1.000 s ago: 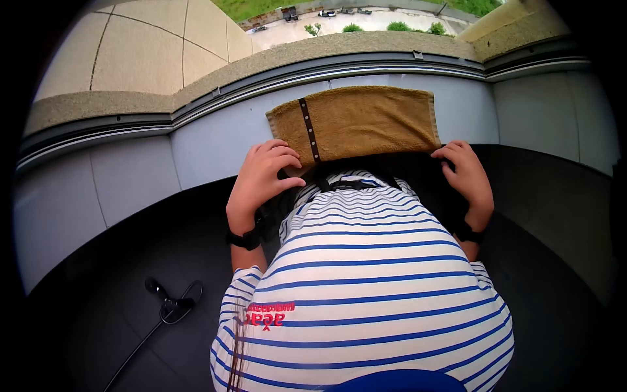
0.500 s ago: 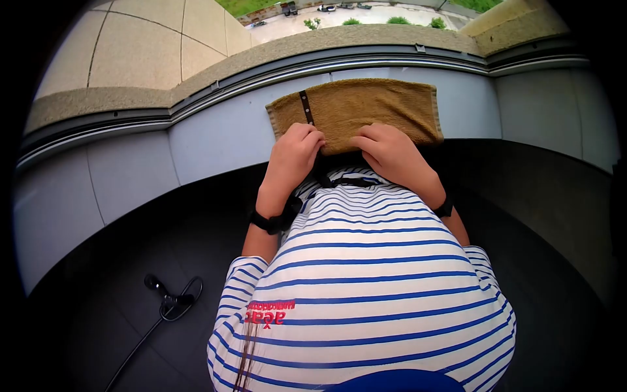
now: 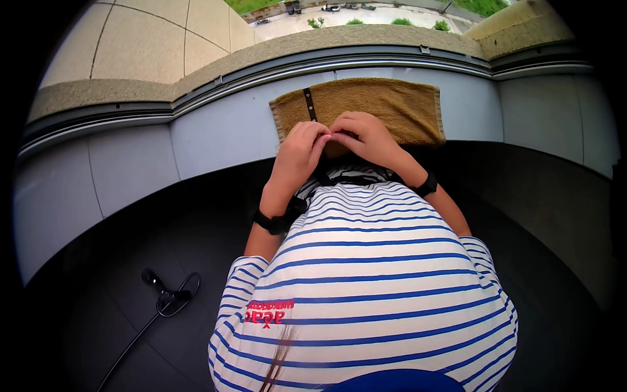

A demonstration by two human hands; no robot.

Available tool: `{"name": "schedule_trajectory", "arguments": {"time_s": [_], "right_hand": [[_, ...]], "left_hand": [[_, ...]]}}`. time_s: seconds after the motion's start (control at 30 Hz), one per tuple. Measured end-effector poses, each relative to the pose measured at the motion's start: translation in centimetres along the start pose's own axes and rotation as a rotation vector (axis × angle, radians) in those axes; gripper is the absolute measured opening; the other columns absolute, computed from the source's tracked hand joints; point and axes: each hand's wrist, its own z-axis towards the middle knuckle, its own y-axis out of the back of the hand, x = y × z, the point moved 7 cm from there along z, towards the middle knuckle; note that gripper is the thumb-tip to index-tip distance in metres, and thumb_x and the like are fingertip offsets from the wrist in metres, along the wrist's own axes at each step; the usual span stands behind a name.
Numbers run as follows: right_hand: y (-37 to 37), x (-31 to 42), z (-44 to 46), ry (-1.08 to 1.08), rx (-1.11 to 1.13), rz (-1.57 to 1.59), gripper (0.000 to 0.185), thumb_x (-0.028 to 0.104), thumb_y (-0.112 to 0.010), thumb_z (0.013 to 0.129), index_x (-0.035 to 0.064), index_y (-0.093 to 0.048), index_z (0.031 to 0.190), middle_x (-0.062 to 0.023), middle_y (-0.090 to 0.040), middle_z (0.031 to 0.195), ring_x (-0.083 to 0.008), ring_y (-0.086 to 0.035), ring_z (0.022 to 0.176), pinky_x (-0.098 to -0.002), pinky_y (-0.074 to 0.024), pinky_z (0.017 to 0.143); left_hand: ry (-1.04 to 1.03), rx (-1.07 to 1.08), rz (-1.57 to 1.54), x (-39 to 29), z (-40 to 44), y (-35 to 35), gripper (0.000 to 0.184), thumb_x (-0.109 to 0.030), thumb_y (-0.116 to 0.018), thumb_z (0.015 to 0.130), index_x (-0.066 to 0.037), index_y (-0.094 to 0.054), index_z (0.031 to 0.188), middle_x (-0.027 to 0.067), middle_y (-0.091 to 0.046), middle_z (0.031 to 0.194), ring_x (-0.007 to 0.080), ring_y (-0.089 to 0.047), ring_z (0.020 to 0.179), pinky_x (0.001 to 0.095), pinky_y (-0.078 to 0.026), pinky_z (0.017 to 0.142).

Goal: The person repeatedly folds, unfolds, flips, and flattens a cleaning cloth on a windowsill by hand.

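A brown towel lies spread on the pale window sill, with a dark dotted strip across its left part. My left hand is at the towel's front edge beside the strip, its thumb and fingers pinched together. Touching it at the fingertips is my right hand, also closed in a pinch over the front of the towel. Whatever lies between the fingertips is too small to make out.
Window rails run behind the sill. Outside are a ledge, pavement and parked vehicles. A black cable with a dark device lies on the dark floor at the lower left.
Both hands have moved inward from the towel's two front corners and now meet at the fingertips near the strip. Their fingers have closed. The towel lies nearly as before.
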Motion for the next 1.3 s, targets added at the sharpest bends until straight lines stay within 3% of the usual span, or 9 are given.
{"name": "schedule_trajectory", "arguments": {"time_s": [0.17,0.23,0.27,0.33,0.43,0.6,1.13,1.3], "right_hand": [[0.3,-0.9,-0.1,-0.187,0.015,0.197,0.014,0.016,-0.068,0.09,0.0063,-0.069,0.1,-0.008,-0.066,0.089,-0.022,-0.063,0.082,-0.0322,-0.0488,0.074],[0.3,-1.3,-0.3,-0.231,0.053,0.25,0.014,0.016,-0.067,0.092,0.0061,-0.069,0.102,-0.0063,-0.067,0.09,-0.0176,-0.063,0.083,-0.0296,-0.0486,0.075],[0.1,-1.8,-0.5,-0.27,0.073,0.384,0.016,0.017,-0.067,0.093,0.0054,-0.069,0.104,-0.005,-0.067,0.091,-0.0143,-0.062,0.084,-0.0275,-0.0481,0.076],[-0.1,-2.0,-0.6,-0.309,0.097,0.52,0.018,0.018,-0.066,0.095,0.0048,-0.068,0.106,-0.0036,-0.068,0.093,-0.0109,-0.061,0.085,-0.0254,-0.0476,0.077],[-0.4,-1.9,-0.6,-0.349,0.156,0.603,0.016,0.015,-0.062,0.099,0.0017,-0.066,0.106,-0.0015,-0.067,0.101,-0.0082,-0.059,0.094,-0.0238,-0.0468,0.084],[-0.2,-3.4,-0.8,-0.463,0.118,0.646,0.018,0.017,-0.061,0.099,0.0018,-0.064,0.109,-0.0018,-0.066,0.102,-0.0089,-0.06,0.096,-0.0242,-0.0461,0.089],[1.2,-3.8,-1.4,-0.419,0.017,0.963,0.01,0.016,-0.061,0.099,0.0064,-0.063,0.102,0.0006,-0.064,0.1,-0.0078,-0.058,0.098,-0.0225,-0.0437,0.09],[1.3,-3.6,-1.8,-0.397,-0.002,1.03,0.01,0.015,-0.057,0.101,0.0071,-0.059,0.106,-0.0006,-0.062,0.102,-0.0078,-0.058,0.092,-0.0209,-0.0447,0.081]], "left_hand": [[-0.012,-0.071,0.009,1.1,-0.4,-0.8,0.029,-0.015,-0.067,0.09,-0.004,-0.062,0.116,0.014,-0.063,0.122,0.0349,-0.056,0.118,0.0419,-0.046,0.097],[-0.028,-0.036,0.218,1.2,-0.6,-1.5,0.041,-0.022,-0.065,0.092,-0.01,-0.06,0.131,0.0099,-0.057,0.139,0.0323,-0.046,0.135,0.0479,-0.035,0.11],[-0.028,-0.038,0.217,1.4,-0.7,-1.6,0.041,-0.022,-0.065,0.092,-0.01,-0.06,0.131,0.0099,-0.057,0.139,0.0323,-0.046,0.135,0.0479,-0.035,0.11],[-0.075,-0.004,0.522,1.6,-0.9,-2.2,0.048,-0.032,-0.061,0.095,-0.02,-0.056,0.141,0.0036,-0.051,0.147,0.0283,-0.037,0.143,0.0548,-0.022,0.117],[-0.044,0.011,0.523,2.2,-0.9,-2.6,0.048,-0.04,-0.058,0.096,-0.027,-0.054,0.142,-0.0015,-0.049,0.149,0.0252,-0.036,0.144,0.057,-0.014,0.119],[-0.026,0.047,0.53,2.4,-0.9,-2.9,0.049,-0.04,-0.056,0.097,-0.028,-0.051,0.145,-0.0005,-0.044,0.153,0.0257,-0.032,0.147,0.0568,-0.015,0.119],[-0.033,0.044,0.527,2.2,-0.8,-2.8,0.05,-0.04,-0.058,0.096,-0.026,-0.053,0.144,-0.0004,-0.045,0.153,0.0263,-0.033,0.146,0.0581,-0.015,0.118],[-0.029,0.051,0.519,2.3,-0.8,-2.8,0.05,-0.04,-0.058,0.096,-0.026,-0.053,0.144,0.0,-0.044,0.154,0.0264,-0.033,0.146,0.0583,-0.015,0.119]]}}
